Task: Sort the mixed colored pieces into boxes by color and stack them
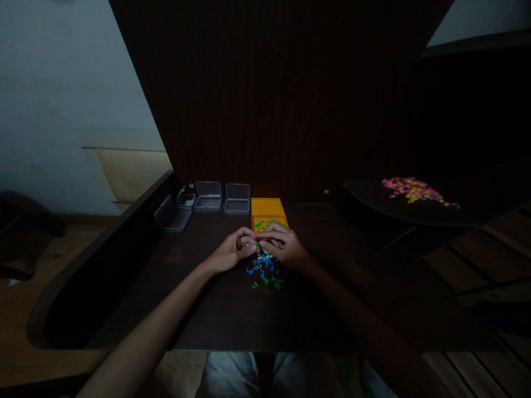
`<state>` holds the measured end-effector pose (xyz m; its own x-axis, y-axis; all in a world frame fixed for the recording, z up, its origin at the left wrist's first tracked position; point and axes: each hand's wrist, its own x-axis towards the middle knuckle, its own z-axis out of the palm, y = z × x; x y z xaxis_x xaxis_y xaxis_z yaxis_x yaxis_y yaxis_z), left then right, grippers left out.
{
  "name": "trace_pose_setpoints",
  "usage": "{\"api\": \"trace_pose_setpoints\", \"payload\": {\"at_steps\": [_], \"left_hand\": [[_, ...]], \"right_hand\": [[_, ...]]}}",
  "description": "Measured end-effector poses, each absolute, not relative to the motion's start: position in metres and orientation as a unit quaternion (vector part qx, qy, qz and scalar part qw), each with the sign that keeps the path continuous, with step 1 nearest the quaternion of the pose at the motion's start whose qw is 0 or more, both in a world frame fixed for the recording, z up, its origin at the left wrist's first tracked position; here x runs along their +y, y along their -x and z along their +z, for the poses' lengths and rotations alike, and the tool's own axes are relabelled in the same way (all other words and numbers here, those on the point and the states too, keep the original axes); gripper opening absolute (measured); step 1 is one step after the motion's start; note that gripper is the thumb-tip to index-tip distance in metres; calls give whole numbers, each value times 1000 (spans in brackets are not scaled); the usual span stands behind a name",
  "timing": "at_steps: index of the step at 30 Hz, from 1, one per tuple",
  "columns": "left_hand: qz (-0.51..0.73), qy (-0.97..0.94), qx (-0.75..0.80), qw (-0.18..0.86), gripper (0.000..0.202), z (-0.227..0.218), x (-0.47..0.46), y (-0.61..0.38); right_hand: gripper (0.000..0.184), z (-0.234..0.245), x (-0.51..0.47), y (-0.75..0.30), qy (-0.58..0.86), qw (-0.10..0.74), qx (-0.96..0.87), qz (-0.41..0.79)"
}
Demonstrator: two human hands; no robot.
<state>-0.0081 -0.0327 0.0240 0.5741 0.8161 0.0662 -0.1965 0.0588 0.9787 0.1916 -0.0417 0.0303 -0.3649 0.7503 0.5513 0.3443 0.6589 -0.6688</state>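
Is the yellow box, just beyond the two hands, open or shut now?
Open: the yellow box's lid is folded back on the far side, and green pieces show inside the near half.

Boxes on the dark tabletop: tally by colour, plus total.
Clear boxes: 4
Yellow box: 1
Total: 5
Small loose pieces not counted: too small and overlapping to tell.

Head-worn view, facing forward and down, close above the desk [232, 315]
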Motion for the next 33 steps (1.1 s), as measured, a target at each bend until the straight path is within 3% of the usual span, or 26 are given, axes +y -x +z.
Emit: {"api": "trace_pose_setpoints", "payload": {"at_steps": [12, 20, 27, 33], "left_hand": [[371, -575, 299, 665, 49, 23, -34, 9], [381, -580, 298, 655, 48, 25, -34, 7], [392, -594, 314, 628, 48, 26, -34, 7], [400, -586, 326, 625, 47, 21, -32, 5]], "right_hand": [[16, 30, -44, -191, 350, 404, -798, 279], [14, 29, -43, -191, 345, 425, -795, 262], [17, 34, -42, -191, 375, 437, -778, 252], [25, 31, -39, -193, 425, 449, -713, 331]]}}
